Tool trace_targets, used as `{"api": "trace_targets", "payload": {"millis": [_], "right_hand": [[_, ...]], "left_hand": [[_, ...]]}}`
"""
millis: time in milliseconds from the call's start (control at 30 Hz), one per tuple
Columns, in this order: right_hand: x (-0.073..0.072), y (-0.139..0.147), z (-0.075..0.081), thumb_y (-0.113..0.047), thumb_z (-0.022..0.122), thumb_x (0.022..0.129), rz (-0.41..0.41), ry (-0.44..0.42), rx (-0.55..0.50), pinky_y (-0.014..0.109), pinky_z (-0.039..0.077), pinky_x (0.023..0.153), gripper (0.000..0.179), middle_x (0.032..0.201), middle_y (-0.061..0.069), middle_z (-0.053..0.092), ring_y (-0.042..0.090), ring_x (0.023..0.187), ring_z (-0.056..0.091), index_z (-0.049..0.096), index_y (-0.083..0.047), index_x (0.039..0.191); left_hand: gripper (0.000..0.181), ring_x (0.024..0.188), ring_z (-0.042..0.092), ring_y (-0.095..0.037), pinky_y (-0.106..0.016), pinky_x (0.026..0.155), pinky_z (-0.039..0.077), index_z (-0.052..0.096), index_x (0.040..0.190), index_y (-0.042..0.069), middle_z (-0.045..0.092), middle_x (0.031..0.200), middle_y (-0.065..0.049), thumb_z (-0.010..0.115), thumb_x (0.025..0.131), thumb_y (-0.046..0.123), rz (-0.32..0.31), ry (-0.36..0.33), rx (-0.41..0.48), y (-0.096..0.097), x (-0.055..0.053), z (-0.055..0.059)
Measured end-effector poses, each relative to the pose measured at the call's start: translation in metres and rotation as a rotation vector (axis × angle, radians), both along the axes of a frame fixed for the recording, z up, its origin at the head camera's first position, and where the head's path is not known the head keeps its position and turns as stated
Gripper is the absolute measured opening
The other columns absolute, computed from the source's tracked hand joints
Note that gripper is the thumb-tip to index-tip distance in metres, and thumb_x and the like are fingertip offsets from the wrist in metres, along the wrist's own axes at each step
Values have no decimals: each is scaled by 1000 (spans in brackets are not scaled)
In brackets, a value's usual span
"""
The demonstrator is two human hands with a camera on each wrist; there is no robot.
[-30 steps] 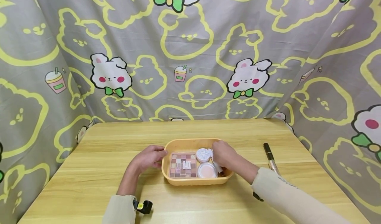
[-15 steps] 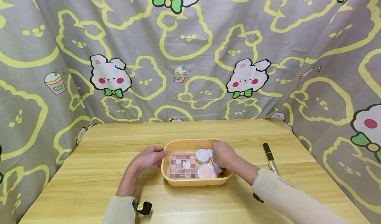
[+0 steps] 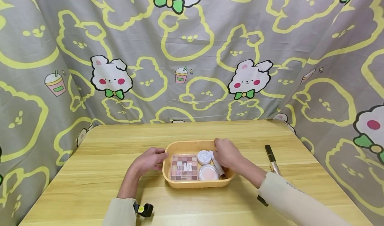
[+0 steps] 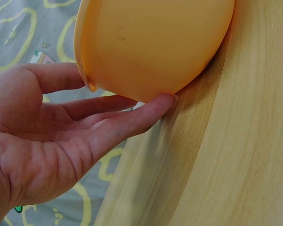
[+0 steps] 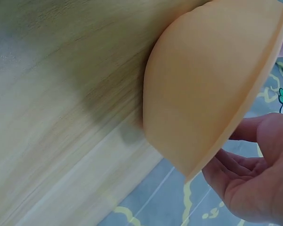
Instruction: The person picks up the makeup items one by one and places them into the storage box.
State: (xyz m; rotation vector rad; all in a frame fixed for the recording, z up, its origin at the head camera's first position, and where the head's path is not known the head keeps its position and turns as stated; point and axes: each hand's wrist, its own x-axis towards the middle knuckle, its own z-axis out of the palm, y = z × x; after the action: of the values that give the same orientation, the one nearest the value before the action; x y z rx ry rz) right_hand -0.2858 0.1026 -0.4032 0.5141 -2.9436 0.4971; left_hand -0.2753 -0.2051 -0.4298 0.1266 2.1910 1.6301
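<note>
A yellow plastic basket [image 3: 195, 184] sits on the table. At its left end my left hand [image 3: 150, 161] touches the outer wall. In the left wrist view, one finger meets the rim and another reaches low near the tabletop. My right hand [image 3: 229, 156] hangs over the right end; its fingertips are hidden behind the basket wall in the right wrist view, so I cannot tell whether they pinch anything. Beside them lies a slim white tube with a dark end [image 3: 218, 167]. Also inside are an eyeshadow palette [image 3: 184, 167], a round star-patterned case [image 3: 204, 157] and a round compact [image 3: 209, 172].
A black-and-silver cosmetic tube [image 3: 271, 156] lies on the table right of the basket, partly covered by the right sleeve [image 3: 288, 196]. Behind the wooden table [image 3: 135, 132] hangs a grey patterned curtain [image 3: 180, 102], which also closes off both sides.
My right hand has shifted slightly right and up toward the basket's rim, so more of the white tube shows. My left hand and the basket stay in place.
</note>
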Motion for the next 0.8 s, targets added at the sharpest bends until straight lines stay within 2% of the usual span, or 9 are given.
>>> {"api": "trace_targets", "payload": {"millis": [167,333,467,800], "right_hand": [[1,5,4,-6,63,91,-44,24,-58,30,50,58,5,72,7,61,17,64,55,63,-2,90],[2,12,7,-7,60,93,-59,19,-124,28,48,54,11,72,7,65,15,59,55,66,1,98],[1,18,7,-7,58,93,-67,18,-164,26,44,50,13,71,6,65,13,54,53,67,1,100],[-2,36,11,-7,59,93,-111,54,-200,26,46,48,16,69,6,65,13,52,54,67,3,102]], "left_hand": [[49,110,68,-28,-42,86,61,48,141,-13,66,127,-25,49,106,20,-8,4,-2,0,1,1],[48,108,69,-27,-41,86,61,49,141,-12,66,126,-24,49,106,20,6,-1,-3,1,1,1],[48,110,68,-28,-42,87,61,48,141,-12,66,127,-24,49,106,20,11,-5,-7,1,1,1],[49,112,68,-30,-43,87,61,47,142,-13,65,129,-25,49,106,20,12,-3,-6,2,4,3]]}}
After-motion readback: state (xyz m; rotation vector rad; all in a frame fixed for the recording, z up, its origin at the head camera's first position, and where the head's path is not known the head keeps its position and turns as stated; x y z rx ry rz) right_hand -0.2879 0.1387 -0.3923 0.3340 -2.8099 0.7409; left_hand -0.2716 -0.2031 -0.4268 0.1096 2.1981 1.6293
